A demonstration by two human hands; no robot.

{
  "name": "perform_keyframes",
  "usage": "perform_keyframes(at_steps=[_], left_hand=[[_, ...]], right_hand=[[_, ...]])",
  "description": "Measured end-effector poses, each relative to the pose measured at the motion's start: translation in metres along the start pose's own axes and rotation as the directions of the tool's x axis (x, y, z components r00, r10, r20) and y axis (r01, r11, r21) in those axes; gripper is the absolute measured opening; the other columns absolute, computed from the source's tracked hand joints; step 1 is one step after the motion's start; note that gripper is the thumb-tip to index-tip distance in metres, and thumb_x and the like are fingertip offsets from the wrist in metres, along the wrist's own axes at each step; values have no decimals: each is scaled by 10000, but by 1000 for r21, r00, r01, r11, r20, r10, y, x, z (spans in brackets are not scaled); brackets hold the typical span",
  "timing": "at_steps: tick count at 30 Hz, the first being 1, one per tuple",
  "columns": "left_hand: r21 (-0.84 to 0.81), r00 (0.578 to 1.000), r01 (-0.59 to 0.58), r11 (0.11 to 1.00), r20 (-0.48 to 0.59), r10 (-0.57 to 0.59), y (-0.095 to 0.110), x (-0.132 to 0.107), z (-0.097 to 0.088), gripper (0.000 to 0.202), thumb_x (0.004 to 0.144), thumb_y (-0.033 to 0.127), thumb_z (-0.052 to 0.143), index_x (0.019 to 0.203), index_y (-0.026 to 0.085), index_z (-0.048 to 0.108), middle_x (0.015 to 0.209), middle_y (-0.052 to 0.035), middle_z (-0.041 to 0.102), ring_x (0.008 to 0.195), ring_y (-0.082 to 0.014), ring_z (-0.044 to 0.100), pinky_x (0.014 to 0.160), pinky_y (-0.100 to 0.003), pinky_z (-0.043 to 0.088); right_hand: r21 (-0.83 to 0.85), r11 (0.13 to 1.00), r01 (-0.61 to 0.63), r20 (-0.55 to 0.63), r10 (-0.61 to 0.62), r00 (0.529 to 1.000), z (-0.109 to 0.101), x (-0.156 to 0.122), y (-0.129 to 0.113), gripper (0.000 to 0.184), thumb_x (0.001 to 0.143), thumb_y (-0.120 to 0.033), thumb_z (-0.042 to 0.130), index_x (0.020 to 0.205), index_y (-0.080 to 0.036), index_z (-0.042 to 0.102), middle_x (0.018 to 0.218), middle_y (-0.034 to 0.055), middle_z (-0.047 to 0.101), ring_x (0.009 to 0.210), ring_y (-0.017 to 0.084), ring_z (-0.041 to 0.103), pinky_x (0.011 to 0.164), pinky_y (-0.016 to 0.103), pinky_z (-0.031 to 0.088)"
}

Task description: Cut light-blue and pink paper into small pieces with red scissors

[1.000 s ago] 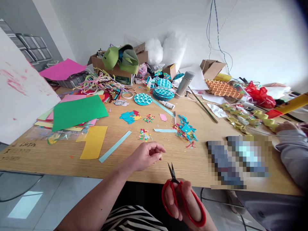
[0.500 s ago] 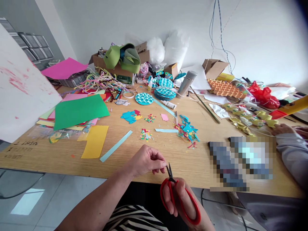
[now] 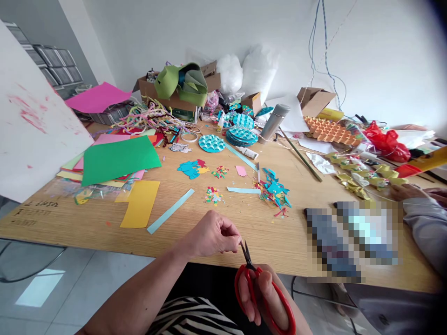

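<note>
My right hand (image 3: pixel 267 295) grips red-handled scissors (image 3: pixel 288 314), thumb and fingers through the loops. Their dark blades stand slightly apart and point up and away from me. My left hand (image 3: pixel 218 235) is closed in a pinch right by the blade tips; whatever sits between thumb and finger is too small to make out. Beyond the hands lie small piles of coloured paper bits (image 3: pixel 213 196) and a pile of blue paper scraps (image 3: pixel 277 188). A pale blue paper strip (image 3: pixel 171 211) lies left of my left hand, and another strip (image 3: pixel 243 190) lies farther off.
Yellow paper (image 3: pixel 141 204) and a green sheet (image 3: pixel 122 159) lie on the left. Round blue scale-patterned pieces (image 3: pixel 212 143) and a grey flask (image 3: pixel 275 123) stand toward the back. At right, a co-worker's sleeve (image 3: pixel 424 228) rests near two blurred-out objects (image 3: pixel 330 244).
The view has shifted slightly. My right hand and the scissors sit a little lower, while my left hand keeps its pinch near the blade tips.
</note>
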State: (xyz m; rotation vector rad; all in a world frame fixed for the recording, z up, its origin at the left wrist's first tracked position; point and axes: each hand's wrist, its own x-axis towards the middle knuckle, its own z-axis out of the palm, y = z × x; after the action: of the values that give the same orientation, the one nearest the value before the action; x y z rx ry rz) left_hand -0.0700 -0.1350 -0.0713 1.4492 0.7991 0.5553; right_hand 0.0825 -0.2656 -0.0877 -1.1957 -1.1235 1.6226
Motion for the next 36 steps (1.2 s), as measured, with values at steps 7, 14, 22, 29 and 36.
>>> perform_keyframes(at_steps=[7, 14, 22, 29, 36], left_hand=[[320, 981, -147, 936, -75, 179, 0, 1, -14, 136, 755, 181, 516, 639, 156, 581, 562, 30, 535, 527, -81, 445, 512, -197, 323], [482, 977, -215, 849, 100, 190, -1, -15, -21, 244, 898, 223, 402, 759, 166, 594, 674, 6, 577, 626, -107, 499, 601, -216, 374], [630, 971, -197, 751, 16, 240, 10, -18, -60, 234, 911, 196, 435, 879, 191, 667, 813, -24, 665, 765, -133, 594, 699, -230, 420], [870, 904, -307, 386, 140, 405, 42, 60, -64, 145, 859, 226, 548, 824, 179, 681, 834, -42, 671, 823, -169, 602, 757, -282, 438], [903, 868, -423, -75, 428, 254, 26, 127, -37, 130, 790, 156, 575, 732, 125, 687, 716, -108, 656, 791, -246, 585, 695, -365, 448]], right_hand=[[87, 996, 18, -1, -18, 1000, -9, -12, -7, 646, 773, -779, 388, 703, -166, 577, 485, 8, 489, 395, 86, 360, 393, 219, 278], [-307, 952, -15, -236, -61, 970, -30, 12, -33, 483, 786, -635, 558, 620, -182, 549, 550, 29, 536, 504, 140, 471, 487, 259, 370], [-769, 640, 5, -312, -381, 870, -66, 78, -70, 212, 791, -371, 607, 670, -207, 549, 610, 6, 563, 572, 154, 496, 544, 259, 391], [-765, 643, 39, -451, -577, 680, -109, 159, -107, 195, 762, -377, 630, 712, -191, 602, 629, 12, 632, 615, 176, 599, 609, 282, 449], [-571, 807, 148, -695, -572, 436, -132, 179, -85, 285, 769, -446, 647, 720, -169, 604, 606, 29, 651, 570, 180, 639, 533, 271, 481]])
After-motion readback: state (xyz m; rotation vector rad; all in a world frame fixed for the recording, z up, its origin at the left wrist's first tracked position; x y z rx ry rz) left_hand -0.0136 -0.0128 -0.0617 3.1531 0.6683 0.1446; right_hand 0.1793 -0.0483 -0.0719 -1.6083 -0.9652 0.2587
